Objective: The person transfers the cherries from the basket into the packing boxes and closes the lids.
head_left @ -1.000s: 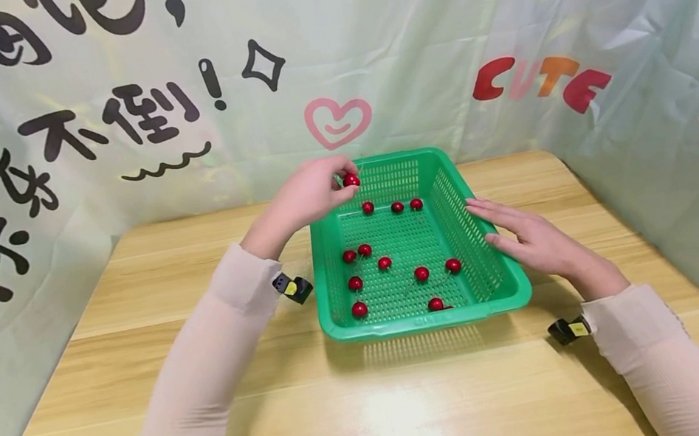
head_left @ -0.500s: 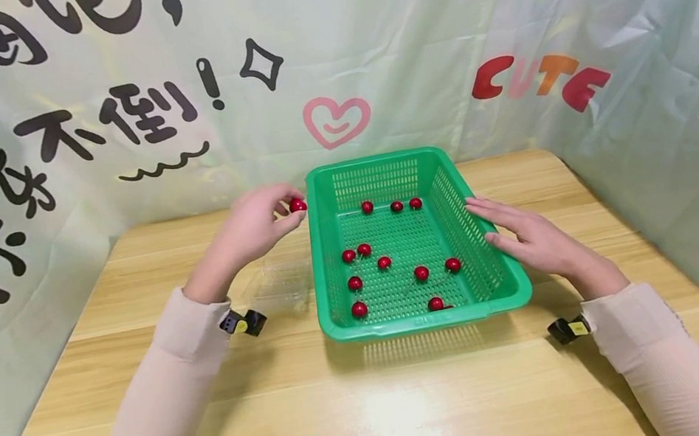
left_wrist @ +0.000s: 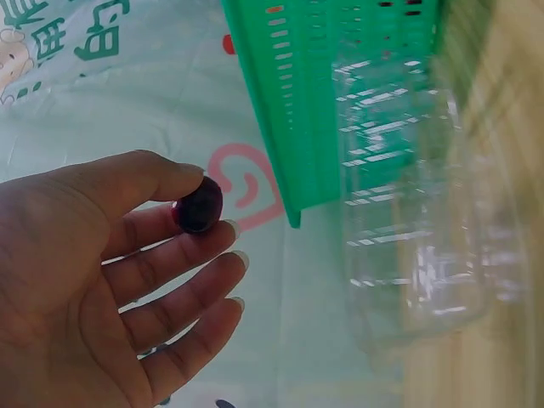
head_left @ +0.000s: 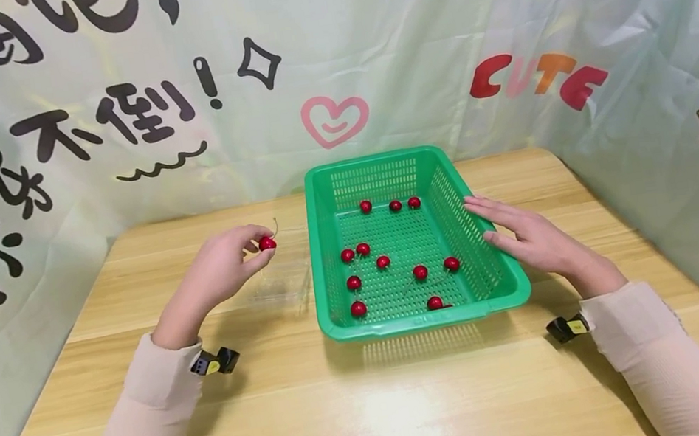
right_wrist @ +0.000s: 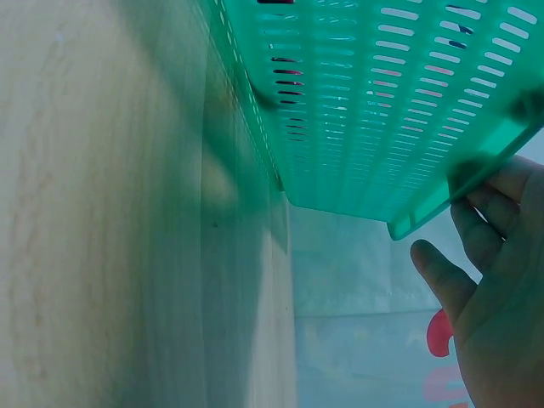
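My left hand point(head_left: 219, 267) pinches a dark red cherry point(head_left: 267, 244) between thumb and fingers, its thin stem pointing up. It is above the table, left of the green plastic basket point(head_left: 424, 322). In the left wrist view the cherry point(left_wrist: 200, 206) sits at the thumb tip, and the other fingers are spread. Below that hand lies a clear plastic box point(left_wrist: 416, 255), close against the basket's left side. My right hand point(head_left: 534, 240) rests on the basket's right rim with fingers extended; the right wrist view shows its fingertips reaching over that rim.
Several cherries point(head_left: 420, 273) with stems lie scattered on the basket's perforated floor. The basket stands on a wooden table point(head_left: 284, 421) near its back edge. A pale printed curtain point(head_left: 405, 39) encloses the table at the back and both sides.
My left hand has carried the cherry leftward out over the basket's left rim, then down toward the clear box, which has come into view. The right hand has stayed at the basket's rim.
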Demonstrator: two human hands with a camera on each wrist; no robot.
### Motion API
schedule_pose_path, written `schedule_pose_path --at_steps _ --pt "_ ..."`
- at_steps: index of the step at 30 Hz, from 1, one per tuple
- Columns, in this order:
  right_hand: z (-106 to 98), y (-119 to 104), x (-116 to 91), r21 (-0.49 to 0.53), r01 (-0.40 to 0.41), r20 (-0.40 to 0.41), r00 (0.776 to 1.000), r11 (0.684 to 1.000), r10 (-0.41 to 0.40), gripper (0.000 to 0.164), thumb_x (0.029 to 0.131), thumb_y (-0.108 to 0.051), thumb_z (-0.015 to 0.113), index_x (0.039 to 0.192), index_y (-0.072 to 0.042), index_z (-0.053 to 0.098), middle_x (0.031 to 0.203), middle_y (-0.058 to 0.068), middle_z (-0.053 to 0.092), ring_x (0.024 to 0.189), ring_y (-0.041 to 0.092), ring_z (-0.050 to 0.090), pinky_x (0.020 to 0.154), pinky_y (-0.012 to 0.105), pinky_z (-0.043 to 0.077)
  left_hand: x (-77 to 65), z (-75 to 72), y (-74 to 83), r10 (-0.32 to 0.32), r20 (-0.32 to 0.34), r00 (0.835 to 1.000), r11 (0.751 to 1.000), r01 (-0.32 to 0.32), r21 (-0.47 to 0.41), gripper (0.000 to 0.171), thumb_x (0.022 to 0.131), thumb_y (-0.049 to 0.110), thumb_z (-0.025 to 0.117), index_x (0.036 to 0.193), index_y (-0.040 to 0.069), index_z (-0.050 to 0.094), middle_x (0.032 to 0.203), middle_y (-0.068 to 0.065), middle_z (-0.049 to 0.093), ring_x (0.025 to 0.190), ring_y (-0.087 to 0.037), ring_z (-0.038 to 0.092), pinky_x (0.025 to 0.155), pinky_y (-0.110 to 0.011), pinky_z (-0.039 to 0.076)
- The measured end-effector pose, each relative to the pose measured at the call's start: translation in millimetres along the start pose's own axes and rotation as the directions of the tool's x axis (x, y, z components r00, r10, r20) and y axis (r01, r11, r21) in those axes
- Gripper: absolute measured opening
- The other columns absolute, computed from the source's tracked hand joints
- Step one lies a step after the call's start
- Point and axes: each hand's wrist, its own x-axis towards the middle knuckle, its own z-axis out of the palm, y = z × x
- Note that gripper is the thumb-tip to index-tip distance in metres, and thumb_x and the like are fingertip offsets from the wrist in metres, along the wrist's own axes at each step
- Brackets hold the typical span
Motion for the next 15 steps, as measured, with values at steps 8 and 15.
schedule_pose_path --at_steps 8,15 --pt "0 -1 0 0.003 0.008 -0.005 1.000 1.000 -0.008 0.057 0.099 -0.017 0.057 0.152 -0.013 0.037 0.157 0.008 0.031 0.143 0.033 0.026 0.104 0.066 0.028 -17.4 12.8 -15.2 0.034 0.016 0.999 0.999 -0.034 0.010 0.023 0.093 0.020 0.068 0.112 0.007 0.065 0.099 -0.002 0.070 0.091 -0.024 0.067 0.078 -0.045 0.052" --pt "0 -1 0 0.001 0.011 -0.006 1.000 1.000 -0.011 0.057 0.098 -0.016 0.058 0.151 -0.012 0.037 0.157 0.009 0.032 0.143 0.033 0.027 0.104 0.065 0.028 -25.8 24.0 -22.6 0.148 0.068 0.987 0.989 -0.149 0.001 0.017 0.093 0.018 0.069 0.108 0.010 0.069 0.096 0.003 0.070 0.088 -0.020 0.067 0.076 -0.042 0.053"
